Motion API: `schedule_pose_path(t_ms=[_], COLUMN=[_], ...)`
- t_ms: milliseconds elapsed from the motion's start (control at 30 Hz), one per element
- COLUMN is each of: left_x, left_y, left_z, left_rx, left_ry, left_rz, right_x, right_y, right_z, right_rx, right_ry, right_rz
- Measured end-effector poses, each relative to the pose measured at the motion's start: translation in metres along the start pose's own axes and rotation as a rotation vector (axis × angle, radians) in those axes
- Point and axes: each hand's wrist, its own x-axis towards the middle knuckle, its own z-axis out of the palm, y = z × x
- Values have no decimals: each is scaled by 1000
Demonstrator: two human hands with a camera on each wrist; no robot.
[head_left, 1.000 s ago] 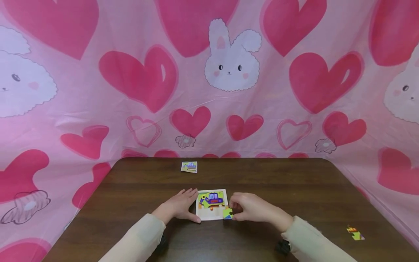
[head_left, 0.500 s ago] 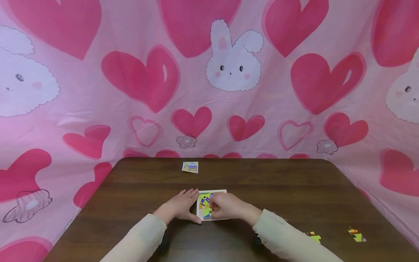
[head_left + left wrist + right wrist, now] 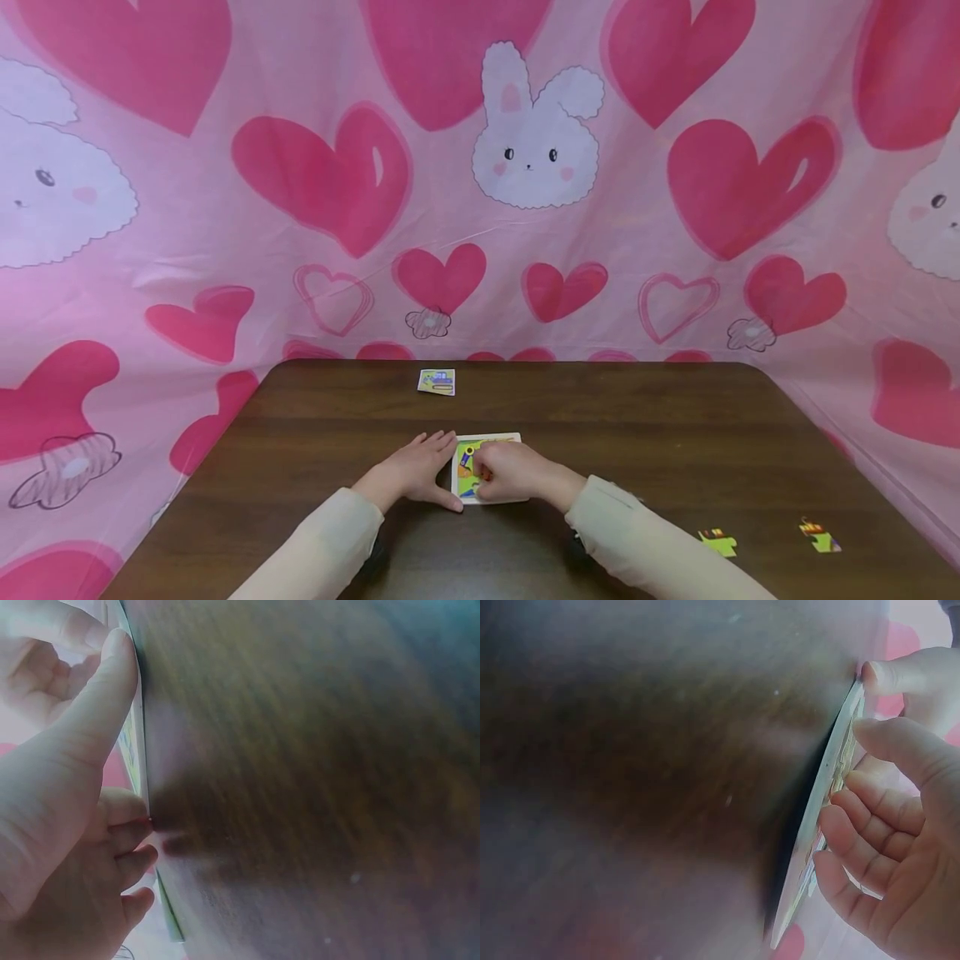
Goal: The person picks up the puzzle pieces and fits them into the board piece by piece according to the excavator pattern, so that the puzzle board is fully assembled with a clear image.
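A white-rimmed jigsaw board (image 3: 487, 437) with a colourful vehicle picture lies mid-table, partly covered by my right hand (image 3: 510, 472). My left hand (image 3: 412, 473) rests along the board's left side, fingers stretched toward the far corner and thumb at the near corner. The right fingers are bent over the board, holding a green and blue puzzle piece (image 3: 471, 488) down at its near left part; much of that piece is hidden. In the right wrist view, the thumb (image 3: 889, 742) and fingertips meet the board's surface.
Two loose groups of puzzle pieces lie at the right, one nearer piece (image 3: 718, 543) beside the right sleeve and another piece (image 3: 820, 536) farther right. A small picture card (image 3: 437, 382) lies near the table's far edge. A pink heart-patterned cloth (image 3: 540, 242) hangs behind the table (image 3: 637, 417).
My right hand has moved left from the board's right side, carrying the green and blue puzzle piece to the near left part. The left hand has stayed in place.
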Motion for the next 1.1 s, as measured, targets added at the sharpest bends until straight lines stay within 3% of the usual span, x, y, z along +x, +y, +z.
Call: schedule_pose_path(t_ms=[200,467,1100], left_x=[0,1,2], left_y=[0,-1,-2], left_z=[0,0,1], left_rx=[11,12,7], left_ry=[1,-9,-7], left_rz=[6,3,8], right_x=[1,2,1], right_y=[-2,-1,-3], right_z=[0,1,2], right_rx=[-3,-4,-23], right_ry=[-6,-36,5], right_rz=[15,-35,-61])
